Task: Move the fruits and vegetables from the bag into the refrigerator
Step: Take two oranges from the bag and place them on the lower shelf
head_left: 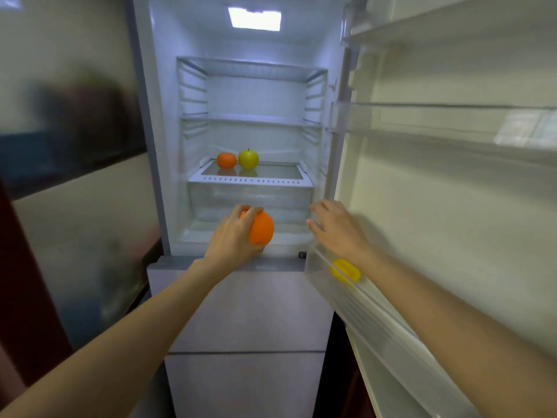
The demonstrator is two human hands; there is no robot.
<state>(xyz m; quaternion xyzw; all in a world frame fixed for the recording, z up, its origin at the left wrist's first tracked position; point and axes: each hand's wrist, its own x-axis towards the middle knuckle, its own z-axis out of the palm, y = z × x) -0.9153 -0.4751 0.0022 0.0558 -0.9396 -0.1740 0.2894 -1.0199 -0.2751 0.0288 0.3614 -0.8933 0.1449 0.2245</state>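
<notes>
Orange [261, 228], round and smooth with no clear long axis, sits in the left hand [233, 236], whose fingers curl over its top in front of the open refrigerator [156, 116]. That arm reaches forward, wrist level. Beside it the right hand [334, 226] stretches out with relaxed, spread fingers, holding nothing, above the door bin [319, 276] where a yellow fruit [346, 270] lies. On the glass shelf [271, 171] stand a tangerine [226, 160] and a green apple [248, 159], side by side.

The refrigerator interior [250, 116] is lit brightly by a ceiling lamp [254, 19]; the room is left dim. The left wall [75, 146] is smeared, perhaps by motion. Edges are bowed.
</notes>
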